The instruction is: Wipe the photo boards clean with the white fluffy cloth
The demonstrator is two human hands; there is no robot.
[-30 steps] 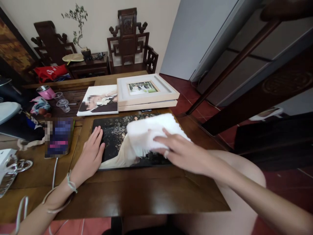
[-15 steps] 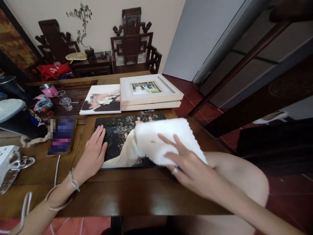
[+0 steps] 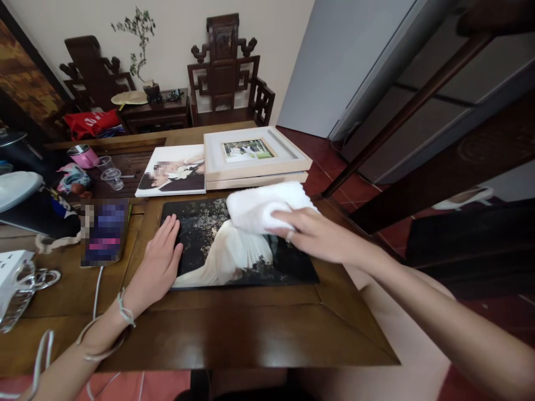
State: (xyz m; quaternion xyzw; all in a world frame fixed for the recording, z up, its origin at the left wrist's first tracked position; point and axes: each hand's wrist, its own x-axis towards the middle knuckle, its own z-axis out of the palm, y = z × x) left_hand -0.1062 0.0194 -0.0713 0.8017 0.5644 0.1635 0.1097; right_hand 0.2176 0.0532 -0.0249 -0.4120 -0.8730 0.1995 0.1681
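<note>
A dark wedding photo panel point(image 3: 234, 262) lies flat on the wooden table, showing a long pale gown. My left hand point(image 3: 161, 250) rests flat on the panel's left edge, fingers stretched out. In my right hand point(image 3: 307, 231) is a bunched white cloth point(image 3: 261, 203), pressed on the panel's upper right part. The cloth covers the top of the pictured figures and the panel's far right corner.
Behind the panel lie a white photo print point(image 3: 175, 170) and stacked pale wooden picture frames point(image 3: 254, 150). To the left are a phone point(image 3: 104, 231) on a cable, clear plastic cups point(image 3: 112, 177), a pink mug point(image 3: 83, 156) and a white power strip point(image 3: 14, 273). The table's edge point(image 3: 376, 317) runs at right.
My right hand and the cloth have moved away from me across the panel, uncovering its lower right part. The fingers have closed more on the cloth. My left hand has stayed put.
</note>
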